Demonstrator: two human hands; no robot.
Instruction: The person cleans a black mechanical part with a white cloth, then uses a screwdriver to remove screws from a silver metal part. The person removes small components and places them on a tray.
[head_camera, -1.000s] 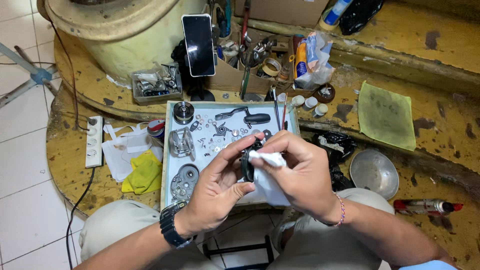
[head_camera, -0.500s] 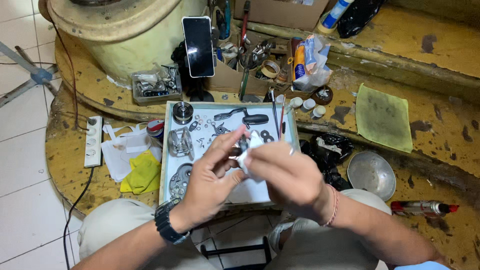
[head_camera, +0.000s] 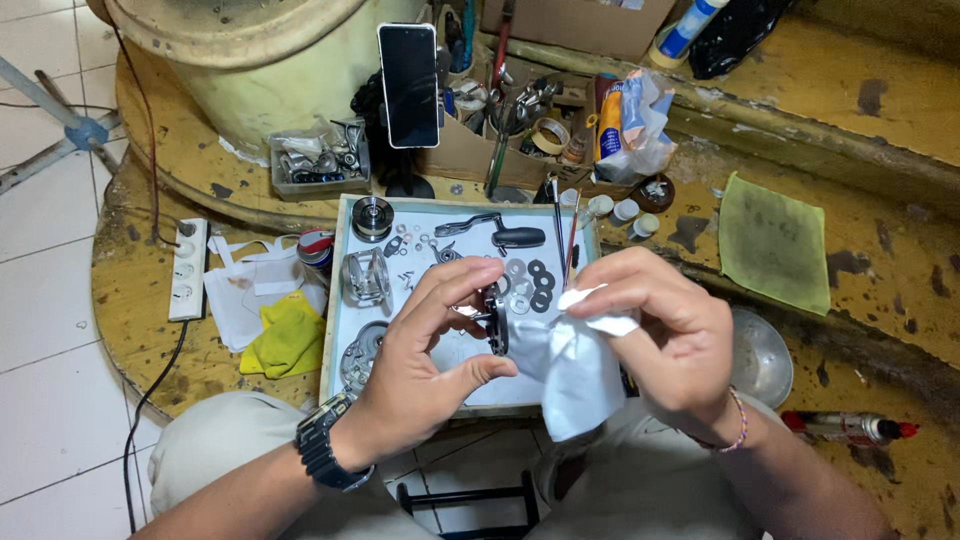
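My left hand (head_camera: 425, 345) pinches a small dark round metal part (head_camera: 496, 318) between thumb and fingers, over a pale blue tray (head_camera: 350, 330). My right hand (head_camera: 665, 335) grips a white cloth (head_camera: 575, 370) that hangs down just right of the part, its top edge next to it. The tray holds a reel frame (head_camera: 365, 278), a round spool (head_camera: 372, 216), a crank handle (head_camera: 495, 232), black washers (head_camera: 540, 285) and several small screws and rings.
A black phone (head_camera: 408, 70) stands upright behind the tray. Nearby are a box of tools (head_camera: 500, 120), a clear parts box (head_camera: 320, 160), a power strip (head_camera: 187, 270), a yellow rag (head_camera: 285, 335), a green cloth (head_camera: 775, 250), a metal bowl (head_camera: 760, 360) and a lighter (head_camera: 845, 428).
Both hands moved apart slightly after being pressed together over the part. The white cloth shifted off the part, which now shows at my left fingertips.
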